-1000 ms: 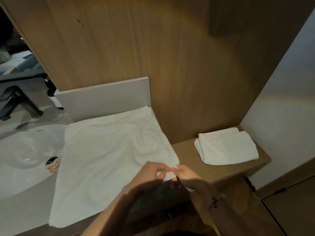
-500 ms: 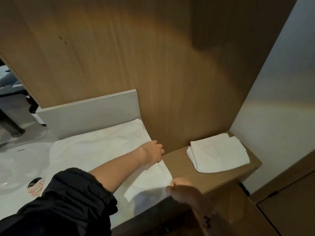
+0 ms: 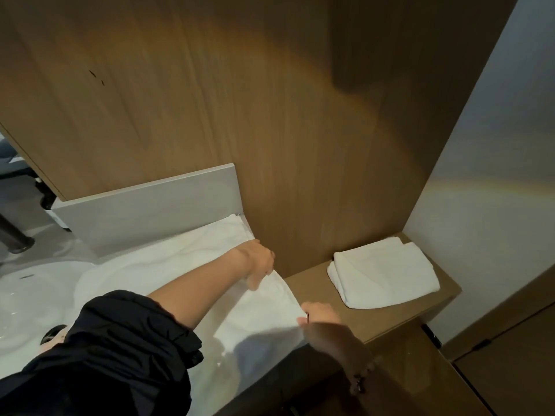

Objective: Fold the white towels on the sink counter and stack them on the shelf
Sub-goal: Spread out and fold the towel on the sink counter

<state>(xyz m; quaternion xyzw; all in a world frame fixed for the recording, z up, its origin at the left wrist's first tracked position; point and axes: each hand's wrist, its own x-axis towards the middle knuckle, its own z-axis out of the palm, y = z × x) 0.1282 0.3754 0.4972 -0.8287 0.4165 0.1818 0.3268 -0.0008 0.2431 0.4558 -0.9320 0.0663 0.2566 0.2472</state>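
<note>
A white towel (image 3: 168,265) lies spread flat over the sink counter, reaching the grey backsplash. My left hand (image 3: 258,262) is closed on the towel's right edge, partway toward the back. My right hand (image 3: 321,318) pinches the towel's near right corner at the counter's front. My dark sleeve covers the towel's near left part. A folded white towel (image 3: 384,274) rests on the low wooden shelf (image 3: 309,283) to the right.
The white sink basin (image 3: 27,298) with its drain sits at left, a dark faucet base (image 3: 18,244) behind it. A wood panel wall (image 3: 270,115) rises behind; a pale wall (image 3: 486,190) bounds the shelf at right.
My left hand slid from the near right corner back along the towel's right edge. My right hand stayed at the corner. The view shifted right.
</note>
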